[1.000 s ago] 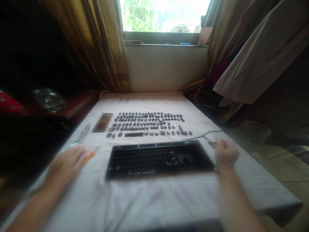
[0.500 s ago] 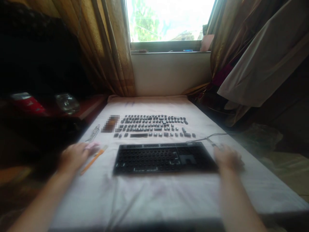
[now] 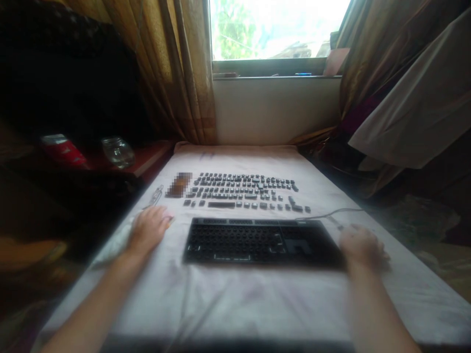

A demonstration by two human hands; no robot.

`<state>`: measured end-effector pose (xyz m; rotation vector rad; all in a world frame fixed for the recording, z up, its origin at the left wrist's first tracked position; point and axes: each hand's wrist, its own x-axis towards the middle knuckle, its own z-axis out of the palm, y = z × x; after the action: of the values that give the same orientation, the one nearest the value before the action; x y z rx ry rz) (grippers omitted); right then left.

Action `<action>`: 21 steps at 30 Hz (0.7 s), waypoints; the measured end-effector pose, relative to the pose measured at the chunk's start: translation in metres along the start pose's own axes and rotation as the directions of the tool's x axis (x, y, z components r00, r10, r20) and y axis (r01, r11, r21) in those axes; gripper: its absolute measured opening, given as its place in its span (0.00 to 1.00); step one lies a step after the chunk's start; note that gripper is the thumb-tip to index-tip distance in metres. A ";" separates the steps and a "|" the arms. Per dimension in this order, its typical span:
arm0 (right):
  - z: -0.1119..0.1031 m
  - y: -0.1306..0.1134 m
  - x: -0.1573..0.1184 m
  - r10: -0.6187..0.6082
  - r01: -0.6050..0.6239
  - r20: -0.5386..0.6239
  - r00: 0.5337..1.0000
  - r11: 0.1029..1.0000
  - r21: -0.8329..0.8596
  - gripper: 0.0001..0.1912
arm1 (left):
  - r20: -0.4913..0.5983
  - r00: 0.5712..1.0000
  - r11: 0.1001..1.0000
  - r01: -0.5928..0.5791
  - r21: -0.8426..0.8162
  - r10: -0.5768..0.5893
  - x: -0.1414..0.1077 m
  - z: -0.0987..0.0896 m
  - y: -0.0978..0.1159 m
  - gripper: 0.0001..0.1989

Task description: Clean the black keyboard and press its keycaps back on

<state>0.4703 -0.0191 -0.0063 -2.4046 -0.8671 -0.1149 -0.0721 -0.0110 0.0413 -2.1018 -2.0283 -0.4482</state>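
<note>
A black keyboard base [image 3: 235,240] with its key positions bare lies in front of me. Beyond it, loose black keycaps [image 3: 235,189] are spread in rows. My left hand [image 3: 149,228] rests on the cloth left of the base, its fingers curled down. At its fingertips show a bit of pink material [image 3: 168,217] and an orange end of a brush [image 3: 170,223]; the rest is covered by the hand. Beside the base's right end, my right hand [image 3: 362,247] is blurred and curled, with a thin grey tool [image 3: 336,222] poking out ahead of it.
White cloth [image 3: 221,299] covers the table. A cable [image 3: 331,213] runs off to the right behind the base. Left of the keycaps lie a pixelated brown item [image 3: 179,185] and a shiny metal piece [image 3: 156,194]. A glass jar [image 3: 118,153] stands on the left side table.
My left hand has moved right, over the orange brush that lay uncovered beside it. The view has swung slightly left. My right hand stays beside the base.
</note>
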 end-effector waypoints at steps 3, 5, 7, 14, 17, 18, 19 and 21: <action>-0.003 0.000 -0.003 -0.080 0.084 -0.053 0.995 0.993 0.082 0.23 | 0.010 0.996 0.993 -0.086 -0.077 0.087 -0.012 0.009 0.022 0.20; -0.004 0.000 -0.003 -0.105 0.109 -0.039 0.994 0.985 0.130 0.22 | 0.010 0.994 0.987 -0.107 -0.119 0.108 -0.021 0.017 0.037 0.21; -0.004 0.000 -0.004 -0.111 0.109 0.006 0.994 0.980 0.165 0.19 | -0.002 0.995 0.983 -0.099 -0.153 0.100 -0.029 0.024 0.049 0.22; -0.004 0.000 -0.003 -0.111 0.084 0.097 0.989 0.965 0.246 0.16 | -0.065 0.997 0.961 -0.055 -0.272 0.039 -0.031 0.041 0.057 0.26; -0.004 -0.002 -0.004 -0.107 0.078 0.097 0.990 0.962 0.261 0.17 | -0.074 0.997 0.949 -0.048 -0.311 0.027 -0.019 0.048 0.052 0.26; -0.003 -0.003 -0.005 -0.105 0.077 0.095 0.990 0.962 0.262 0.17 | -0.075 0.997 0.947 -0.046 -0.319 0.023 -0.015 0.051 0.051 0.26; -0.003 -0.004 -0.005 -0.102 0.074 0.095 0.990 0.962 0.263 0.17 | -0.076 0.997 0.944 -0.044 -0.326 0.021 -0.011 0.053 0.049 0.26; -0.004 -0.007 -0.007 -0.099 0.070 0.099 0.990 0.963 0.262 0.18 | -0.078 0.997 0.942 -0.043 -0.334 0.018 -0.006 0.057 0.047 0.26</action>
<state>0.4608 -0.0204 -0.0016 -2.1474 -0.9726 0.0958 -0.0202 0.0005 -0.0106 -2.2575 -1.9901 -0.9104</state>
